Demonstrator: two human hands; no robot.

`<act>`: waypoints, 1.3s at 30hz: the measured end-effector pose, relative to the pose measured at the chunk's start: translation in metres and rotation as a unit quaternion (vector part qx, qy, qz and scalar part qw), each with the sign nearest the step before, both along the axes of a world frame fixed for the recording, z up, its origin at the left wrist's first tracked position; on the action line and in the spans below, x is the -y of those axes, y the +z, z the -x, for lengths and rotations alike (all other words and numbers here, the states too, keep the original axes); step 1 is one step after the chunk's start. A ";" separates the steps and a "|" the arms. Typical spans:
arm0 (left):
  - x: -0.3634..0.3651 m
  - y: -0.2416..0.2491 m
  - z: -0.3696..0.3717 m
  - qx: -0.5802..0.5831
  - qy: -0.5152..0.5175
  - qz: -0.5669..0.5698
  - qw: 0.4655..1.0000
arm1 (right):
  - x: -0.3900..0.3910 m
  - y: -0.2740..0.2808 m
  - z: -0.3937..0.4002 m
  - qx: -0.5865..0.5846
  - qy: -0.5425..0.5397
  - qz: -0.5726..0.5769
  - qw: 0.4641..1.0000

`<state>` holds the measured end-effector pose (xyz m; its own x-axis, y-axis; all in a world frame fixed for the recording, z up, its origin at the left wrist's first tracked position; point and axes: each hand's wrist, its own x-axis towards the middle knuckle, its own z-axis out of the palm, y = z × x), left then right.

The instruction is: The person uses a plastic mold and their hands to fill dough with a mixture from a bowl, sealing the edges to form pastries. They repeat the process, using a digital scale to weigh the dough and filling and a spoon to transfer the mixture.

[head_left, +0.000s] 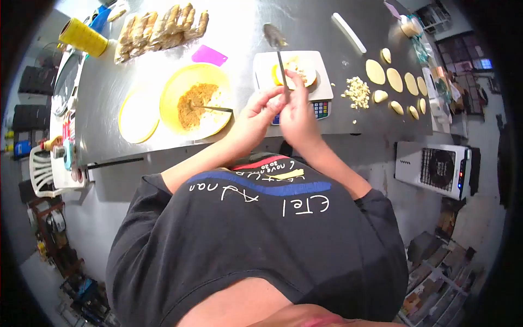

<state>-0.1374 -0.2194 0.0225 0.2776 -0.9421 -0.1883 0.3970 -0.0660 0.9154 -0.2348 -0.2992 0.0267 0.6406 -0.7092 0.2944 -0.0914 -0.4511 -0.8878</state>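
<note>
A metal spoon with residue in its bowl points away from me, its handle running down to my right hand, which is closed around it. Close against the handle and the right fingers is my left hand, its fingers pressed together; whatever they pinch is hidden. Just beyond my hands, a bowl with a yellow edge holds a pale, crumbly food. That bowl rests on a white digital scale, whose keypad is partly covered by my right hand.
Left stands a yellow bowl of brown crumbly mixture with a utensil, beside a round yellow lid. Farther back are wrapped rolls and a purple scraper. Right are chopped pale pieces, dough discs and a white rod.
</note>
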 end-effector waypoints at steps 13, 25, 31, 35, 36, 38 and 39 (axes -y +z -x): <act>0.018 -0.106 -0.034 -0.011 0.000 -0.272 0.962 | 0.167 -0.109 0.038 -0.380 -0.057 0.115 0.916; 0.018 -0.123 -0.042 0.051 0.040 -0.246 0.967 | 0.187 -0.104 0.013 -0.413 0.021 0.165 0.895; 0.029 -0.135 -0.033 -0.001 0.104 -0.271 0.957 | 0.172 -0.100 0.008 -0.388 0.032 0.181 0.903; 0.049 -0.162 -0.034 -0.102 0.159 -0.188 0.964 | 0.141 -0.101 0.005 -0.373 0.077 0.179 0.907; 0.050 -0.152 -0.036 -0.095 0.131 -0.177 0.971 | 0.139 -0.108 0.008 -0.372 0.090 0.181 0.906; 0.057 -0.160 -0.033 -0.155 0.162 -0.153 0.963 | 0.121 -0.095 0.004 -0.341 0.080 0.151 0.924; 0.053 -0.138 -0.031 -0.135 0.171 -0.178 0.960 | 0.120 -0.098 0.007 -0.322 0.077 0.143 0.933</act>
